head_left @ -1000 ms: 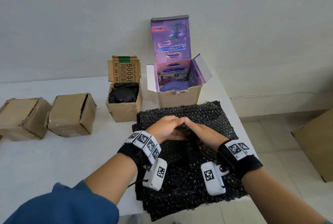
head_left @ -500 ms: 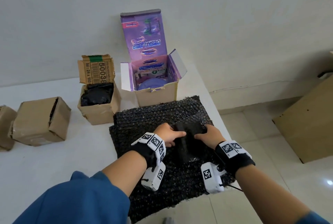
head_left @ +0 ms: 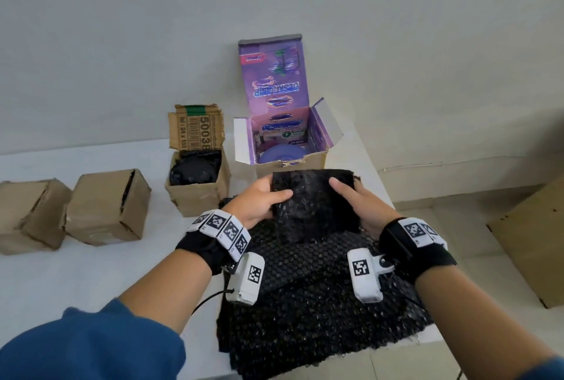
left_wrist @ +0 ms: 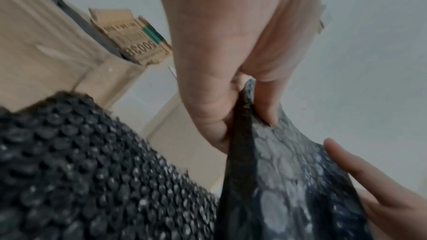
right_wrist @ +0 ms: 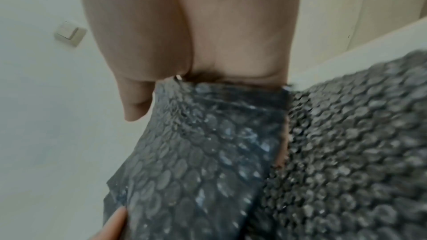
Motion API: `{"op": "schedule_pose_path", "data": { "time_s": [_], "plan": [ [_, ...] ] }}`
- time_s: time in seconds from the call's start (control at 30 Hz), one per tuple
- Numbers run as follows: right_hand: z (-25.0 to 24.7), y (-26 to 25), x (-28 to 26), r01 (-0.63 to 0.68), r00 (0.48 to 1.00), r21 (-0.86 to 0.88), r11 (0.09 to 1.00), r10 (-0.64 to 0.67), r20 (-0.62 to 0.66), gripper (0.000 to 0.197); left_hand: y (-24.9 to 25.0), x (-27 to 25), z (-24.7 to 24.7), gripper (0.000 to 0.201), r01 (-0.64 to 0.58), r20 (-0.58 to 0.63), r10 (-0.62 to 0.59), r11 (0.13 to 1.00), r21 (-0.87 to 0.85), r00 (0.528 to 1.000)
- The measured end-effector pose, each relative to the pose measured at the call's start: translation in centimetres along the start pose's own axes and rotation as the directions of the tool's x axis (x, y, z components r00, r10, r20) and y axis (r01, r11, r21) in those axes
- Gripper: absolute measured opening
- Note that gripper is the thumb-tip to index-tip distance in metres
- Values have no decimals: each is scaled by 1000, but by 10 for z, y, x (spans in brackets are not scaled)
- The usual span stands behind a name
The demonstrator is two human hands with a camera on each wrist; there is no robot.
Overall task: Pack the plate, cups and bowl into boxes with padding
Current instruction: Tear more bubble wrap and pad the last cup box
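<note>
A second ago both my hands were pressed low on the black bubble wrap sheets [head_left: 320,312] lying on the counter [head_left: 76,272]; now I have lifted one folded piece of bubble wrap [head_left: 314,205] clear of the pile and hold it up in front of the purple box [head_left: 287,147]. My left hand [head_left: 262,202] has its grip pinching the piece's left edge, thumb on the near face and fingers behind. My right hand [head_left: 357,205] pinches the right edge the same way.

The purple box stands open at the far side of the counter, its lid upright, and a blue rounded dish [head_left: 282,153] lies inside; I cannot tell whether it is the plate or the bowl. Just to its left an open brown box [head_left: 198,193] holds a bundle of black wrap [head_left: 195,169]. Farther left sit two closed cardboard boxes [head_left: 106,208], side by side. Another cardboard box [head_left: 531,242] stands on the floor to the right.

From my left wrist I see the pinch closely: the thumb [left_wrist: 208,109] and a finger clamp the piece's edge [left_wrist: 242,134], with my right hand's fingers [left_wrist: 360,171] on the far side and the brown box's printed flap [left_wrist: 136,43] behind. From my right wrist the held wrap [right_wrist: 208,143] hangs beneath my palm, the pile [right_wrist: 358,143] to its right, and a wall switch [right_wrist: 70,34] appears that the head view does not show.
</note>
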State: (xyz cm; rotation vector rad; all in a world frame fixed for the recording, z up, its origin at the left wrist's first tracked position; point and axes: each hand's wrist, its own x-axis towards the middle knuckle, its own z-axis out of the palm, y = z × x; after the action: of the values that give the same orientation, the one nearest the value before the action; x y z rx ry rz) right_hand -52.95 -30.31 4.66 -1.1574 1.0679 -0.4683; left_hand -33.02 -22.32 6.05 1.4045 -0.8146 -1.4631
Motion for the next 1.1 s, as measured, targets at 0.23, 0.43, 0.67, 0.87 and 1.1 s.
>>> {"op": "schedule_pose_path", "data": {
  "time_s": [0.23,0.43,0.67,0.87,1.1],
  "plan": [
    [83,-33,17,141,981,-78,987,-129,145,27,16,-30,-73,53,-8,-193,-6,998,-69,981],
    [152,-45,40,178,978,-57,982,-170,121,27,17,-40,-143,61,14,-352,19,996,93,936],
    [205,-54,66,40,997,105,994,-46,58,13,30,-40,-202,43,-103,-287,92,994,-22,953],
    [235,-54,83,43,999,88,995,-41,-21,49,38,-30,-227,55,11,-167,-4,999,42,986],
    [255,-51,93,16,995,68,998,-10,-95,65,48,-2,-249,41,-112,-390,305,888,445,869]
  ]
}}
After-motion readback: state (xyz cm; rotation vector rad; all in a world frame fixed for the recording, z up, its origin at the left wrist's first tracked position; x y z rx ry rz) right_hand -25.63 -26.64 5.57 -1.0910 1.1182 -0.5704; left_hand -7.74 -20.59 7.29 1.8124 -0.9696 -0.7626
